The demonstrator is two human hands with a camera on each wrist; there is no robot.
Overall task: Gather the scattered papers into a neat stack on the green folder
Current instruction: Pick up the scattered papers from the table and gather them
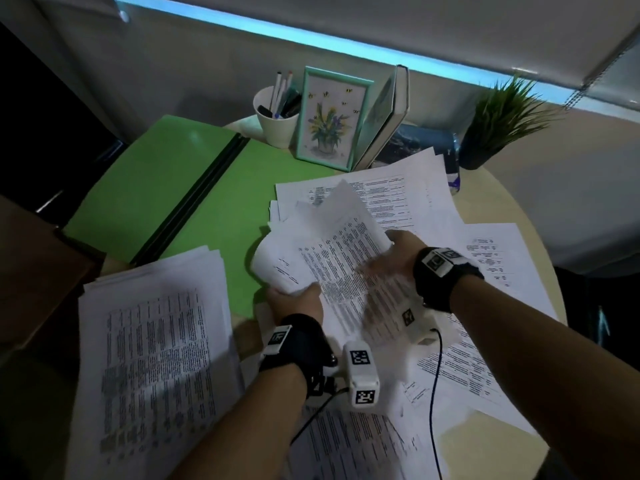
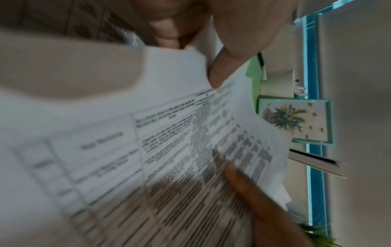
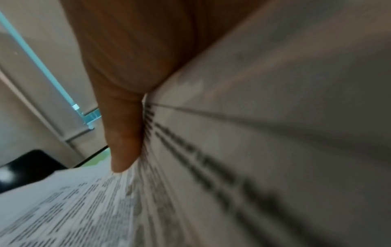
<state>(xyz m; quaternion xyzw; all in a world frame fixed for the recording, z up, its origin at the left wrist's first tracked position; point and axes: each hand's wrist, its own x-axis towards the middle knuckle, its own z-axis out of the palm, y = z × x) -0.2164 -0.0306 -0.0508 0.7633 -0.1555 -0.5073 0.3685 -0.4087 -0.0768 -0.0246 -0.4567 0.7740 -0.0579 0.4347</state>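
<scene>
Mid-gather: my left hand (image 1: 298, 301) and right hand (image 1: 403, 251) both grasp a loose, buckled sheaf of printed papers (image 1: 341, 251), held over the table just right of the open green folder (image 1: 166, 181). Next: square the edges, then lay it on the folder.

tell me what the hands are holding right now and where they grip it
Both hands hold one bundle of printed papers above the table. The left hand grips its near left edge; the right hand grips its right edge.
</scene>
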